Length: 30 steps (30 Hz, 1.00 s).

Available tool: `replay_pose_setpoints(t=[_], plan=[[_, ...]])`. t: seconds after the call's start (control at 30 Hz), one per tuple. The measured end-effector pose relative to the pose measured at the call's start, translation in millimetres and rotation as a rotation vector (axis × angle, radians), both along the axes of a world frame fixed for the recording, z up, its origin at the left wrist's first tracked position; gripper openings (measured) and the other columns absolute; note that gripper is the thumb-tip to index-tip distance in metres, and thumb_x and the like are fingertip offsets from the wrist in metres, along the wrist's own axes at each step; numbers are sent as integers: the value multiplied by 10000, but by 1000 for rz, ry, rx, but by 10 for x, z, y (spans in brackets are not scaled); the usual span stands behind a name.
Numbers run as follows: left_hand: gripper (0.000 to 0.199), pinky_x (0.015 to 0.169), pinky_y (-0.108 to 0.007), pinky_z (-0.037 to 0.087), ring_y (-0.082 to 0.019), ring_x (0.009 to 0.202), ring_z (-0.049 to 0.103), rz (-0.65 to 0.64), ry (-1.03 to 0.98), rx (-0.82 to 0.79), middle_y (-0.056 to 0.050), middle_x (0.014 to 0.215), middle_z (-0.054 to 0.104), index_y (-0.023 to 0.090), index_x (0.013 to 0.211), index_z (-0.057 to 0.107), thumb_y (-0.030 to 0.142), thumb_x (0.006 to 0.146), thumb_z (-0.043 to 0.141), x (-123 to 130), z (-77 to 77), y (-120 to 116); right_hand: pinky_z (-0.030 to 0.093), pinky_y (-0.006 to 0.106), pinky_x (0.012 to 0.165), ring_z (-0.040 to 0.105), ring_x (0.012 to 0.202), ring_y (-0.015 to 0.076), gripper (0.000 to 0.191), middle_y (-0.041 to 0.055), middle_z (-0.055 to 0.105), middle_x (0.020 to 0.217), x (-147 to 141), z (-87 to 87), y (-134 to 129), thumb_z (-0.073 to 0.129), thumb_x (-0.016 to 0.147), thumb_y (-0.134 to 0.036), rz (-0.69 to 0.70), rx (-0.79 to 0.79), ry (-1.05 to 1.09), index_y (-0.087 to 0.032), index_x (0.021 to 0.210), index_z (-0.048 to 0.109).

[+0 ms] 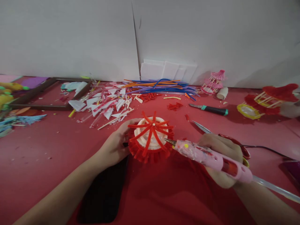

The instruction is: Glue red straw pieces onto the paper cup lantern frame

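Head view: red table (pixel 145 193), work at centre
Fringed red piece (pixel 151 137): between the hands, red spokes over white ring
Left hand (pixel 118 140): fingers curled round piece's left side
Right hand (pixel 217 146): wrapped around pink glue gun (pixel 212 160)
Nozzle (pixel 170 142): at ring's right edge, can't tell if touching
Knife (pixel 213 109): beyond scissors (pixel 202 127)

Craft piece (pixel 151 137): red fringe and strips over a cream-white ring. Glue gun (pixel 201 153): pink — yellow dot near the tip, darker red smears along the body. Table (pixel 145 193) red, phone (pixel 105 190) black, wall (pixel 70 37) grey. Stem pile (pixel 161 86) mixes blue, orange, lilac. Knife handle (pixel 214 110) black with teal. Small tower (pixel 213 82) pink — picture frame (pixel 47 107) dark brown.
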<state>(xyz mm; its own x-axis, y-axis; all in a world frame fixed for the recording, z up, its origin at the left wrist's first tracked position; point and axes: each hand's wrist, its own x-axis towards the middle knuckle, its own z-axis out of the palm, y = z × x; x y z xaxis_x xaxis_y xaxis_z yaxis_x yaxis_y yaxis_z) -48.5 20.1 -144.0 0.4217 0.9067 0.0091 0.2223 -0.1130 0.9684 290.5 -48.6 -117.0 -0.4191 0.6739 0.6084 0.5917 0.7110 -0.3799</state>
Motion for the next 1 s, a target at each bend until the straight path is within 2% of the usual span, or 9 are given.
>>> replay_pose_setpoints(t=[0.1, 0.27, 0.4, 0.5, 0.67, 0.83, 0.9, 1.0], plan=[[679, 1035, -430, 654, -327, 1263, 719, -31, -33, -30, -77, 1525, 628, 357, 1481, 560, 300, 846, 796, -12, -25, 3, 463, 312, 568, 601, 625, 165, 139, 9, 631, 753, 13, 10, 5, 528, 832, -154, 0, 13, -32, -243, 932, 564], [713, 1049, -441, 645, -329, 1277, 712, -35, -36, -24, -67, 1534, 619, 356, 1459, 563, 241, 801, 812, 7, 3, 2, 433, 309, 538, 562, 583, 156, 156, 3, 616, 735, 26, 13, 8, 505, 808, -159, 22, -1, -10, -249, 924, 558], [760, 958, -426, 682, -343, 1208, 744, -17, -23, -30, -98, 1471, 665, 316, 1459, 564, 210, 752, 820, 29, 38, -3, 438, 326, 547, 580, 594, 176, 112, 24, 626, 739, 36, -14, 10, 523, 835, -191, 25, -24, 0, -253, 916, 567], [780, 977, -432, 672, -349, 1196, 747, -2, -24, -27, -107, 1458, 673, 298, 1443, 578, 207, 712, 836, 51, 76, -12, 437, 329, 555, 578, 594, 178, 98, 24, 624, 737, 44, -45, 19, 530, 854, -195, 32, -13, 31, -249, 911, 589], [734, 852, -401, 702, -360, 1173, 757, 40, -32, -106, -122, 1409, 700, 283, 1430, 586, 216, 732, 804, 73, 115, -21, 420, 322, 547, 545, 584, 167, 54, 13, 605, 730, 31, -18, 42, 524, 881, -223, 59, 6, 18, -249, 896, 569], [758, 1048, -427, 641, -356, 1275, 712, -46, -66, -17, -122, 1485, 654, 285, 1458, 562, 219, 764, 859, 44, 75, -10, 383, 312, 501, 484, 516, 152, 79, -24, 539, 643, 44, 43, 56, 529, 866, -200, 18, 20, -4, -262, 818, 521], [730, 1075, -437, 628, -352, 1289, 704, -56, -77, -14, -117, 1501, 643, 295, 1455, 558, 261, 793, 864, 39, 54, -7, 413, 304, 498, 526, 516, 155, 58, -21, 590, 665, 93, 14, 73, 545, 894, -252, 15, -9, 72, -265, 838, 552], [699, 1098, -473, 614, -366, 1314, 686, -49, -86, -9, -112, 1505, 641, 313, 1458, 561, 363, 825, 855, 39, 13, -6, 494, 310, 550, 626, 581, 180, 160, 20, 712, 772, 170, -64, 137, 563, 962, -386, -165, -193, 233, -255, 898, 628]])
